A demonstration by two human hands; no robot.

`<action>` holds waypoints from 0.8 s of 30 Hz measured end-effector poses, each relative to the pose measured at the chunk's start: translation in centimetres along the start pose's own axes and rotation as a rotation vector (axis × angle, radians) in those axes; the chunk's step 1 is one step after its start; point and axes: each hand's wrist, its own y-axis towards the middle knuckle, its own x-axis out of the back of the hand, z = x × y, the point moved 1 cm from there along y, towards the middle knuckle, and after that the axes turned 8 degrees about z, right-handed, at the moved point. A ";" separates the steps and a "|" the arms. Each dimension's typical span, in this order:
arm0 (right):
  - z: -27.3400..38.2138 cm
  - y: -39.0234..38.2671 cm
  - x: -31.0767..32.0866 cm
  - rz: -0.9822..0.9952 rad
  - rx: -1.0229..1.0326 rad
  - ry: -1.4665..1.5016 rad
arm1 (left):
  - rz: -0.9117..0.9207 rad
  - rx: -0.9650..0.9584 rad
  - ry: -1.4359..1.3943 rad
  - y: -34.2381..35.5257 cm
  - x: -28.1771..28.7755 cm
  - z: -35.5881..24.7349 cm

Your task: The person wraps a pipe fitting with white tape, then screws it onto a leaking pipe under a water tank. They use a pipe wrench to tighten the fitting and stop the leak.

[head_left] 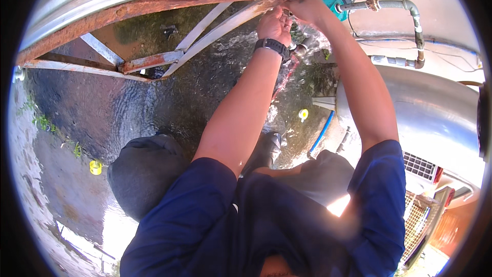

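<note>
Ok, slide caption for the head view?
Bare left hand and right hand close together near a rusty brown metal beam, above wet dark ground.

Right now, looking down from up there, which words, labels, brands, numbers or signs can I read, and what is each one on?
None can be read.
Teal machine beside grey pipes: any marking is too small and washed out.
Black wristwatch with a dark strap: any marks are too small to read.
Small round yellow piece on the ground at left: no lettering can be made out.
</note>
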 end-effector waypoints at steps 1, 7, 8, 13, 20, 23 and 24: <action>0.0 -0.8 0.2 0.012 0.036 -0.065 | -0.055 0.007 0.005 0.4 0.2 0.1; 1.4 -3.6 0.3 0.020 0.207 -0.563 | 0.144 0.059 0.050 2.6 1.1 -0.2; 1.5 -3.8 0.3 0.052 0.183 -0.636 | 0.080 0.034 0.051 2.8 0.9 -0.1; 1.1 -5.0 0.4 -0.152 0.229 -0.458 | -0.016 0.017 0.138 2.2 -0.7 -0.6; -0.3 -5.9 0.2 -0.329 0.391 -0.423 | -0.098 0.094 0.245 1.5 -1.9 -1.1; -0.8 -5.7 0.2 -0.353 0.462 -0.455 | -0.099 0.112 0.286 1.5 -1.9 -1.2; -0.9 -5.7 0.2 -0.357 0.480 -0.449 | -0.104 0.114 0.322 1.5 -1.8 -1.3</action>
